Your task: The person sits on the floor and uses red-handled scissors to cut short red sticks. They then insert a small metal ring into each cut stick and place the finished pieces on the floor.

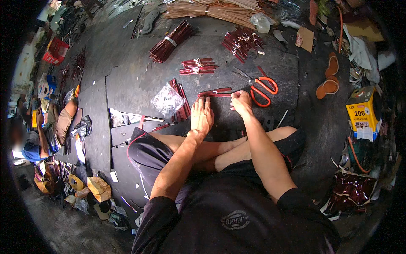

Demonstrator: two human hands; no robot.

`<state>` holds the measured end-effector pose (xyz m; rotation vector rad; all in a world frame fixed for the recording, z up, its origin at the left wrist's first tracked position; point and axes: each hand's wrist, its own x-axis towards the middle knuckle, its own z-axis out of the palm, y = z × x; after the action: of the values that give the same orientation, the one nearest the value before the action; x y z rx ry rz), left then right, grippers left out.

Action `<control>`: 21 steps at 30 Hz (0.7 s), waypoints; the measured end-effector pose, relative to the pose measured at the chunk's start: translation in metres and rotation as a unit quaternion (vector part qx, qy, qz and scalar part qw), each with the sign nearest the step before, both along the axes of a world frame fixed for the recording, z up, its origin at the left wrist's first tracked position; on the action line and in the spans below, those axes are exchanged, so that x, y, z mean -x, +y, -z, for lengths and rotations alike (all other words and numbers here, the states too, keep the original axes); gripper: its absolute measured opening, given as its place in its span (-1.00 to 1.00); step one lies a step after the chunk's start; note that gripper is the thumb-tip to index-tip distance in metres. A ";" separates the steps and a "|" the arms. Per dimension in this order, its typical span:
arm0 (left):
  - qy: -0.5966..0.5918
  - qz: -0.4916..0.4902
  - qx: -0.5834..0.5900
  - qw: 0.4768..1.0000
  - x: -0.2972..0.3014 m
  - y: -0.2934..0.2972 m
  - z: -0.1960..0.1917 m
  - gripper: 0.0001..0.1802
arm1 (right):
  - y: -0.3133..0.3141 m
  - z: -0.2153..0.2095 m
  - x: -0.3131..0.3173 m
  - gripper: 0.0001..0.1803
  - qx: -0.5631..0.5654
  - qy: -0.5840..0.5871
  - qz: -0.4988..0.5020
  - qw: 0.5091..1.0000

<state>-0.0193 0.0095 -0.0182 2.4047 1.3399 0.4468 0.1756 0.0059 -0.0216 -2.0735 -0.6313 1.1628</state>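
Observation:
My left hand (202, 115) lies palm down, fingers stretched out, with its fingertips on the left end of a dark red glossy strap (220, 95). At the strap's other end my right hand (241, 103) is closed, the fingers pinched together on it; the very tip is hidden. A second red strip (215, 91) lies just beyond. Scissors with orange handles (270, 84) rest right of my right hand, blades apart. Left of my left hand, a clear plastic bag (168, 100) partly covers several red straps (182, 106). Farther off lies a small row of straps with metal buckles (198, 66).
A banded bundle of dark red strips (172, 41) and a pile of buckled straps (242, 42) lie farther away. Tan strips (211, 8) are stacked at the far edge. Brown sandals (328, 86) and a yellow box (362, 113) stand right. Another person (36, 137) sits at left.

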 end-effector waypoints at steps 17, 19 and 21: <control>-0.005 -0.049 -0.036 0.998 0.002 0.016 0.007 -0.44 | 0.003 0.041 -0.009 -0.75 -0.040 -0.173 -0.052 0.983; 0.008 -0.038 0.009 0.999 0.000 0.012 -0.002 -0.41 | 0.002 0.037 -0.006 -0.75 -0.042 -0.174 -0.047 0.983; 0.011 -0.023 0.020 0.999 -0.002 0.009 -0.007 -0.38 | 0.002 0.041 -0.007 -0.75 -0.050 -0.174 -0.043 0.983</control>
<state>-0.0170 0.0180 -0.0112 2.3574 1.4035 0.4035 0.1826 0.0075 -0.0630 -2.1978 -0.9311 0.7973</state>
